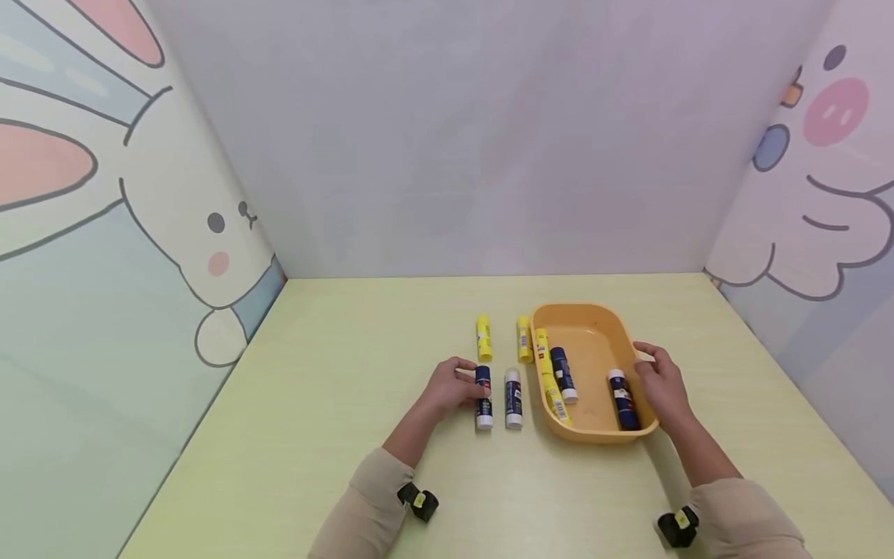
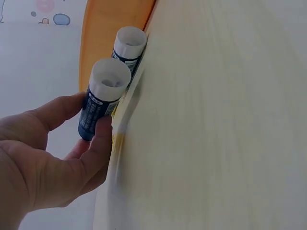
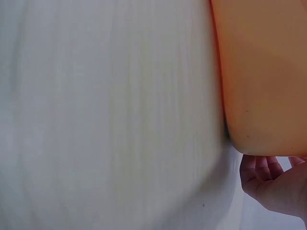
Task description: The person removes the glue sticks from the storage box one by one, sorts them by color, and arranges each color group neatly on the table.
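Held glue stick: the blue glue stick (image 1: 483, 376) lies left of the tray, its long axis running away from the person, dark end toward the back wall, white end toward the person; whether it touches the table is hard to tell.
Left hand (image 1: 454, 386): fingers pinch that stick's sides.
Neighbouring blue stick (image 1: 513, 398): just right of the held one, nearly parallel, white end also nearer the person.
Loose yellow sticks: one (image 1: 484, 338) beyond the held stick, another (image 1: 524, 339) beside the tray; both point away from the person.
Table (image 1: 335, 349): pale yellow, faintly grained.
Walls: plain greyish back wall (image 1: 447, 140); cartoon rabbit (image 1: 174, 202) on the left, pink-snouted figure (image 1: 834, 112) on the right.
Orange tray (image 1: 594, 436): two yellow sticks (image 1: 543, 351) along its left side, the nearer one slanted; one blue stick beside them, white end nearer; another at the right, white end farther.
Right hand (image 1: 663, 388): fingers against the tray's right side; whether they grip it, I cannot tell.
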`<state>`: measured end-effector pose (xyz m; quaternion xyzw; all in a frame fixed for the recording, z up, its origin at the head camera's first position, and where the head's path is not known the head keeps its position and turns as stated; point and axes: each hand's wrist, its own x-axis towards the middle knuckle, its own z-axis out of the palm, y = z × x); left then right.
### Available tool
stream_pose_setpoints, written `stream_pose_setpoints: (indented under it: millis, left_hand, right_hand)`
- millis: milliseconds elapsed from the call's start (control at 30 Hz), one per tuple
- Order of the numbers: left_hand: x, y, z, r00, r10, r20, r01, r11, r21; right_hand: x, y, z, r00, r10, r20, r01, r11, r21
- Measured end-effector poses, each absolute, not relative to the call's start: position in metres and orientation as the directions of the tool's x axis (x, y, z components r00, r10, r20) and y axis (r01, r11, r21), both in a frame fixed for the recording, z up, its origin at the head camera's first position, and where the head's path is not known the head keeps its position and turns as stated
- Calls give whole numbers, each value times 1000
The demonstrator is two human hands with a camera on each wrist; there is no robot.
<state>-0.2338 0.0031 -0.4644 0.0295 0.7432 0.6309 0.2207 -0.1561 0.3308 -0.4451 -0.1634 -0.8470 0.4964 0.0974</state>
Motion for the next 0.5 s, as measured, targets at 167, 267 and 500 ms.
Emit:
stream_pose_setpoints:
  millis: [167,267,500]
  left_hand:
    - [-238,5,-468,-896,322,-305,-249,204,947]
    - [-240,6,-469,-897,312,-315,-260,204,944]
    - [-238,8,-468,-906,285,-314,-241,263,934]
  right_hand:
    - [-157,331,-444,-928,373,5,174,444,-879]
    - [-157,331,-444,-928,373,8,170,442,-881]
    - [-157,331,-444,-927,374,-9,184,434,-882]
